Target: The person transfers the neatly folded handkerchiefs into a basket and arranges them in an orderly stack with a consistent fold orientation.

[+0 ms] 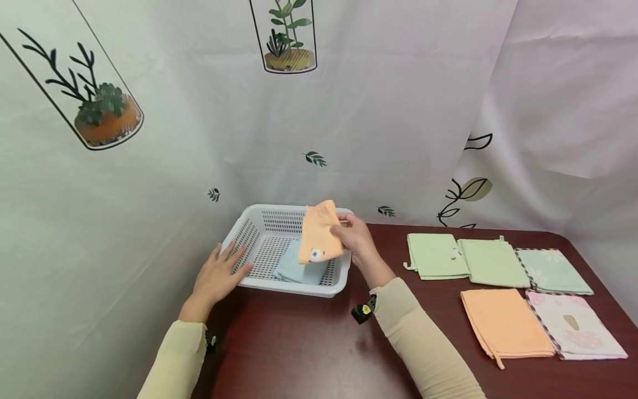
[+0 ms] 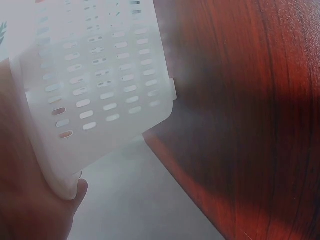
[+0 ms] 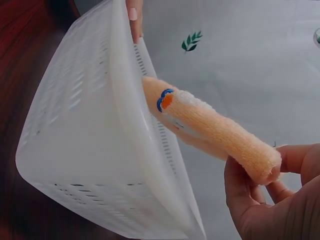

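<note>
My right hand [image 1: 355,237] pinches a folded orange towel [image 1: 319,230] by its right edge, over the right half of a white plastic basket [image 1: 294,287]. A small embroidered patch shows on the towel's lower part. In the right wrist view the same orange towel [image 3: 215,130] slants across the basket's rim between thumb and fingers. Inside the basket lies a folded light blue towel [image 1: 294,267], partly hidden by the orange one. My left hand [image 1: 219,280] rests on the basket's left rim with fingers spread; in the left wrist view it lies along the basket's edge [image 2: 55,170].
On the right of the dark red table [image 1: 299,343] lie two green towels [image 1: 433,255], a pale mint towel [image 1: 553,271], another orange towel [image 1: 508,324] and a white-pink towel [image 1: 578,327]. A patterned curtain [image 1: 399,111] hangs behind the basket and along the left.
</note>
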`<state>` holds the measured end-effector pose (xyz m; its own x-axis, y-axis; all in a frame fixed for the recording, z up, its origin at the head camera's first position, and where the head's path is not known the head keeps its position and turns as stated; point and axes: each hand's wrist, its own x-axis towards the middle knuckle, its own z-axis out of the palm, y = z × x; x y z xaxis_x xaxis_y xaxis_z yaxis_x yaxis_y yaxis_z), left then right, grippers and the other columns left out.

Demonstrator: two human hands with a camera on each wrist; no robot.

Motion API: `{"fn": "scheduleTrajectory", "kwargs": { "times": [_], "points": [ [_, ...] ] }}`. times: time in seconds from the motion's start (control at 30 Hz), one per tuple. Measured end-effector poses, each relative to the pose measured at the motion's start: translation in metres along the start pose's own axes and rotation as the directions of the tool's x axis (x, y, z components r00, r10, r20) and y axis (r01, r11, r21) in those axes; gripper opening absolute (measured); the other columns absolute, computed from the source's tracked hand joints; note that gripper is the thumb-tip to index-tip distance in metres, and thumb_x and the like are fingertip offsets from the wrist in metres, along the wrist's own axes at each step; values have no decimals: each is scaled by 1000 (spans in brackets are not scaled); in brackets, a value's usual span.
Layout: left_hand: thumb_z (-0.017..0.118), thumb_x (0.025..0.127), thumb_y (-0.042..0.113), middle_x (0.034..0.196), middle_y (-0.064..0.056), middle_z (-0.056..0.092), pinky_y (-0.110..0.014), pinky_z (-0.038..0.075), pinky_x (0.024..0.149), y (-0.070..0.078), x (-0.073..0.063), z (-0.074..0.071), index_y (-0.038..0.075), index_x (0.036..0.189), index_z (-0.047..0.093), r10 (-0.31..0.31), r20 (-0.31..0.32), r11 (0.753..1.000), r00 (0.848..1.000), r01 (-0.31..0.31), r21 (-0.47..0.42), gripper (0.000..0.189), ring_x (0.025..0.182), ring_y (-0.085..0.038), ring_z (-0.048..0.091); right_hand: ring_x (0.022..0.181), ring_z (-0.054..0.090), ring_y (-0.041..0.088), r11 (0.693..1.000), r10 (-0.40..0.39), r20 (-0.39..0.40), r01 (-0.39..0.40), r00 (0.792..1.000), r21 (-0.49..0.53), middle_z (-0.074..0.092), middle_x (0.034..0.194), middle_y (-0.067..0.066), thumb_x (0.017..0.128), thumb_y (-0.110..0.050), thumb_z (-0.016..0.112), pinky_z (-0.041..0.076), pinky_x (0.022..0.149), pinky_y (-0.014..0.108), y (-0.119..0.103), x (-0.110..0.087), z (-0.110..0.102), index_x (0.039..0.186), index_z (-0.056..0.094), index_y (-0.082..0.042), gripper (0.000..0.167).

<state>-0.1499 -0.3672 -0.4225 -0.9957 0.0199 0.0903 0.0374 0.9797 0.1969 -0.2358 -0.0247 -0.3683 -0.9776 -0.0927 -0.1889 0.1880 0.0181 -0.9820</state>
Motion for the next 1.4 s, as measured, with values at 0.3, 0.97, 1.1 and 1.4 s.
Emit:
{"fn": "scheduleTrajectory", "kwargs": {
  "times": [0.3, 0.97, 1.1, 1.4],
  "points": [
    [43, 101, 63, 166, -20, 22, -72, 16, 115, 1, 1, 1, 13, 158, 36, -5, 7, 1000, 1000, 5, -8, 77, 151, -52, 7, 80, 66, 17, 1000, 20, 6, -20, 1000, 8, 64, 107, 13, 94, -7, 68, 55, 64, 26, 3, 0, 5, 127, 65, -8, 33],
    [42, 100, 66, 165, -20, 24, -72, 18, 115, 0, 1, 1, 13, 157, 38, 6, -15, 1000, 1000, -6, -8, 78, 151, -52, 9, 85, 67, 19, 998, 53, 17, -53, 998, 38, 65, 111, 15, 95, -7, 66, 56, 65, 27, 14, 2, 19, 131, 63, -7, 36],
    [43, 100, 65, 165, -20, 25, -71, 18, 115, 0, 0, 2, 13, 157, 39, 9, -22, 1000, 1000, -9, -9, 77, 151, -52, 10, 86, 67, 19, 998, 55, 8, -55, 998, 33, 66, 112, 14, 95, -7, 66, 55, 66, 26, 17, 2, 22, 131, 62, -8, 36],
    [42, 100, 65, 166, -20, 24, -71, 18, 116, -3, 1, 3, 13, 157, 39, 4, -18, 1000, 1000, -5, -6, 77, 151, -51, 9, 86, 66, 19, 998, 56, -4, -56, 998, 29, 66, 110, 14, 94, -6, 66, 54, 67, 26, 19, 2, 29, 130, 63, -6, 36]
  ]
}}
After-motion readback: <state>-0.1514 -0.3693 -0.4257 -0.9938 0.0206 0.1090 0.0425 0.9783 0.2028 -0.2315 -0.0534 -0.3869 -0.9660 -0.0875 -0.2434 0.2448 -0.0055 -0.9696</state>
